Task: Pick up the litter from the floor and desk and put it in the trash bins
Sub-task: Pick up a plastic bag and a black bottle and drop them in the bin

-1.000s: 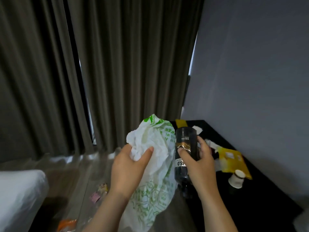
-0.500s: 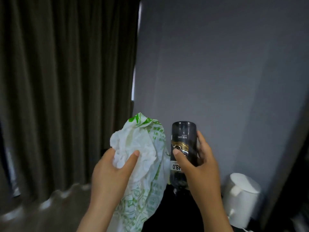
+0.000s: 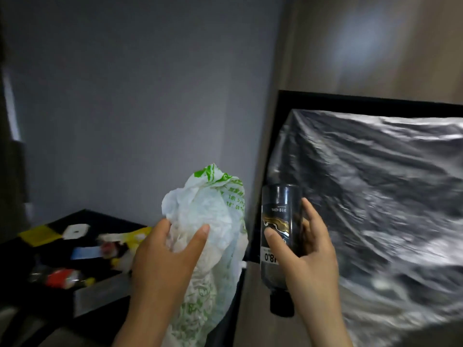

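Dark bottle upright in right hand; cap downward

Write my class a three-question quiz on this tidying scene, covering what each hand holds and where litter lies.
1. True or false: the right hand holds the dark bottle with its cap pointing up.
2. Multiple choice: what does the left hand grip? A) a paper cup B) a crumpled white and green plastic bag C) a yellow packet
3. Fill the gap: loose litter lies on the black ____ at the left.
Key: 1 false, the cap points down; 2 B; 3 desk.
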Demonstrator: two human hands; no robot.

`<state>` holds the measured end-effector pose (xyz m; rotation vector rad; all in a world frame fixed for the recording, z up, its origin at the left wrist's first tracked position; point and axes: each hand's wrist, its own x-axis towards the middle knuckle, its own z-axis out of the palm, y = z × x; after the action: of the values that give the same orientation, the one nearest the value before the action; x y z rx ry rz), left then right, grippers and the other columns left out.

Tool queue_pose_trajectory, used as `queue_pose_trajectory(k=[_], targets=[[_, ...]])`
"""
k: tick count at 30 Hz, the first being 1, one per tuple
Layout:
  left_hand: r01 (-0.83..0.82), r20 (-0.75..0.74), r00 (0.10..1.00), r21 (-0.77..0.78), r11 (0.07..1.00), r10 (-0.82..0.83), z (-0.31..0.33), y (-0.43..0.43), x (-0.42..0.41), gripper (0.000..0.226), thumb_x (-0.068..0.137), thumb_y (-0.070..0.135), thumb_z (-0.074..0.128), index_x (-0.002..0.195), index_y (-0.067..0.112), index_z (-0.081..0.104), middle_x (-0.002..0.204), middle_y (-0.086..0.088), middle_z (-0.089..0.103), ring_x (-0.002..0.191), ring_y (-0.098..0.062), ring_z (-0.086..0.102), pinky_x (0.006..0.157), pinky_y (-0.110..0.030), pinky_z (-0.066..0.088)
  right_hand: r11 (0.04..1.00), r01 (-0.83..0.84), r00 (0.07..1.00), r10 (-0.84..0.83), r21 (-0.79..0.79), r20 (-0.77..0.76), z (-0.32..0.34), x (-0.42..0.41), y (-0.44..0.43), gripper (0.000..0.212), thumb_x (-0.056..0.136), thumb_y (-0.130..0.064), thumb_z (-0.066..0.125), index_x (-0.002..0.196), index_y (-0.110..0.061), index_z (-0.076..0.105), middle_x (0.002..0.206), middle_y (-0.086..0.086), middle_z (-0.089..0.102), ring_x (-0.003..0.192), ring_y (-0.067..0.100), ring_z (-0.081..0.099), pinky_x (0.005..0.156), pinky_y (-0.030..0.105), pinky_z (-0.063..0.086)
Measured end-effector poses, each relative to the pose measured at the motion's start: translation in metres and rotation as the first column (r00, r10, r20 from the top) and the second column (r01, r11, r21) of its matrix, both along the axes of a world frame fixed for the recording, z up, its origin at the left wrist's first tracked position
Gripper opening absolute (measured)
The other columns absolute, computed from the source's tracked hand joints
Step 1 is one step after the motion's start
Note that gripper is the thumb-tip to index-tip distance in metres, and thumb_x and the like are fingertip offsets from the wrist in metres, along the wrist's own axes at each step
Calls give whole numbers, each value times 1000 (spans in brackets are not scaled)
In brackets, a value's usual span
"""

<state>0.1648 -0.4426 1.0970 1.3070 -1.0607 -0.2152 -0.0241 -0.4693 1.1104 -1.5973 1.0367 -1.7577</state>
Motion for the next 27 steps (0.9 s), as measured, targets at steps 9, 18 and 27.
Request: queue_pose_trajectory(k=[9, 18, 27], targets=[[360, 76, 928, 53, 931, -364, 2, 8, -163, 40, 66, 63, 70, 79, 26, 60, 77, 15, 68, 69, -3, 62, 60, -32, 50, 901, 433, 901, -433, -1, 18, 1, -162, 71, 81, 66, -40, 81, 135, -47, 39, 112, -25, 65, 99, -6, 64, 89, 29, 51], [649, 106, 750, 71, 758, -652, 1, 56, -384, 32, 68, 57, 71, 88, 34, 63, 80, 18, 68, 75, 2, 62, 63, -26, 50, 722, 691, 722, -692, 9, 15, 4, -362, 183, 70, 69, -38, 78, 131, -42, 48, 103, -33, 64, 92, -11, 63, 75, 18, 51], [844, 78, 519, 114, 524, -851, -19, 104, -561, 32, 67, 61, 68, 89, 39, 61, 80, 25, 68, 73, 3, 64, 65, -35, 54, 468, 880, 470, -883, 77, -5, -9, -515, 282, 61, 69, -35, 79, 123, -43, 52, 100, -31, 64, 91, -14, 60, 75, 15, 46]])
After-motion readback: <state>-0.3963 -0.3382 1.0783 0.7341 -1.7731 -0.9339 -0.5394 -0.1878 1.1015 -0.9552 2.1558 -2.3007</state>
